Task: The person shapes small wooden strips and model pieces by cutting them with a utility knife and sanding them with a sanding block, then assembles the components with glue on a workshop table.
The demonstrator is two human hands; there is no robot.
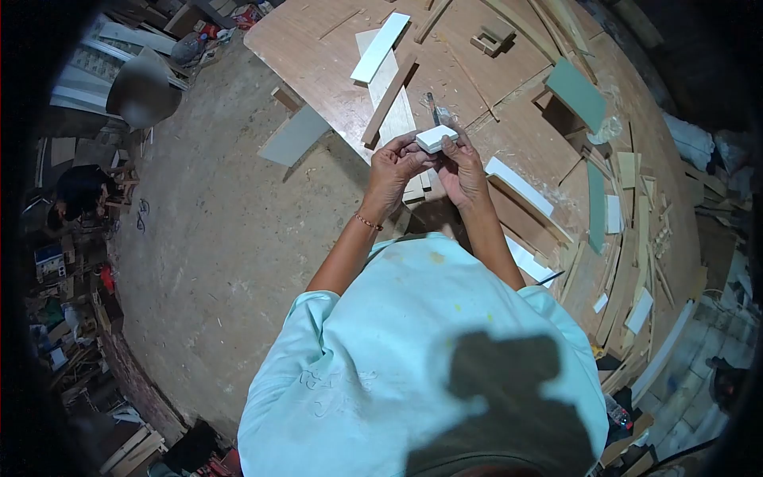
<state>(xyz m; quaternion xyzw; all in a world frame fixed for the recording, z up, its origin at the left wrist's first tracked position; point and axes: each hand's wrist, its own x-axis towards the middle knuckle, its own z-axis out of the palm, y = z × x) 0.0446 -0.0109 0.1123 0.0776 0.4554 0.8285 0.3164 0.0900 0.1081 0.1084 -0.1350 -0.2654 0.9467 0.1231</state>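
A small white block (436, 137), which looks like two flat pieces stacked together, is held up in front of my chest over the table edge. My right hand (465, 171) grips its right side, with the thumb on top. From the other side, my left hand (391, 172) is closed, its fingers and thumb pinched at the block's left end. Just beyond the block, a dark pencil-like stick (432, 107) points away from me. Below my hands lies a long pale board (395, 103), with a brown wooden strip (389, 103) beside it.
The wooden table (318, 60) carries a white board (381, 48), a green panel (575, 94), a small wooden frame (493, 38) and several strips along its right side. A grey board (294, 137) juts from the left edge. Far left, a person (83, 191) bends low.
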